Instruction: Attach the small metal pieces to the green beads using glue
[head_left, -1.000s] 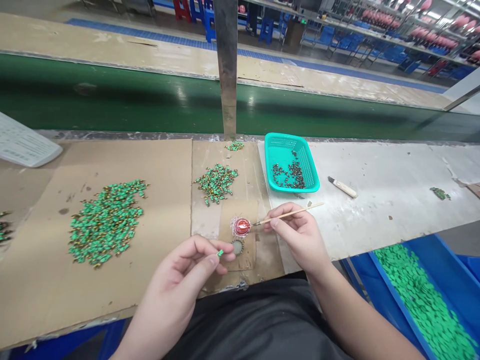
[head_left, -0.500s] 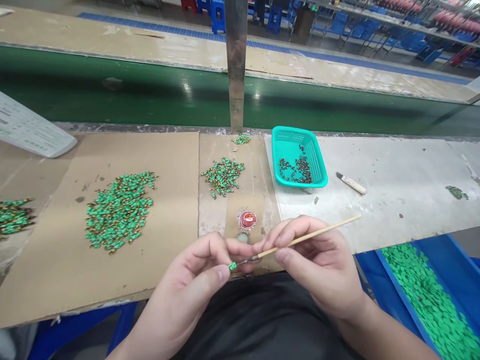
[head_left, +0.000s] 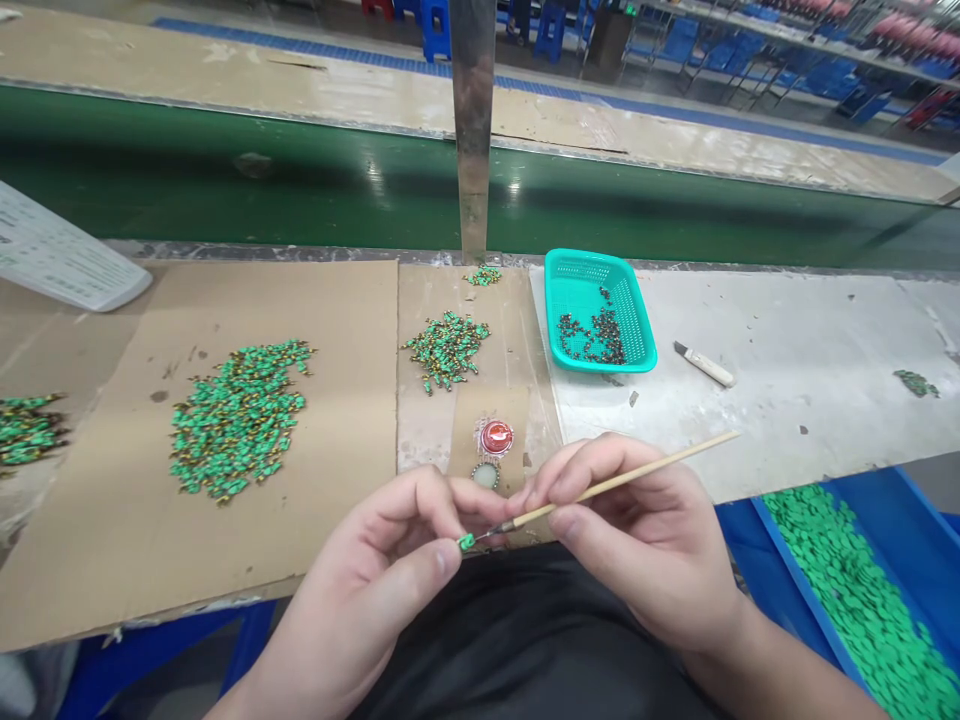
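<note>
You're pinching the small green piece (head_left: 466,542) at the left hand's (head_left: 394,565) thumb and index tips, closed on it, just nearer you than the round red pot (head_left: 496,436). Your right hand's (head_left: 637,545) thumb and fingers are clamping the brush (head_left: 615,482) low on its handle, bristles meeting or nearly meeting the piece; contact is looking too fine to call. For a clean dab, you're probably wanting light pressure, only the very tip touching, both hands bracing each other, and the left fingertips staying clear of the spot being painted. Direction: the brush is pointing left and toward you, its long axis running from the piece up rightward to the butt end. The piece is poking its free end rightward, toward the bristles; its long axis is seeming to run roughly sideways, slightly tilted, but your fingers are hiding the rest, so can't confirm.
</note>
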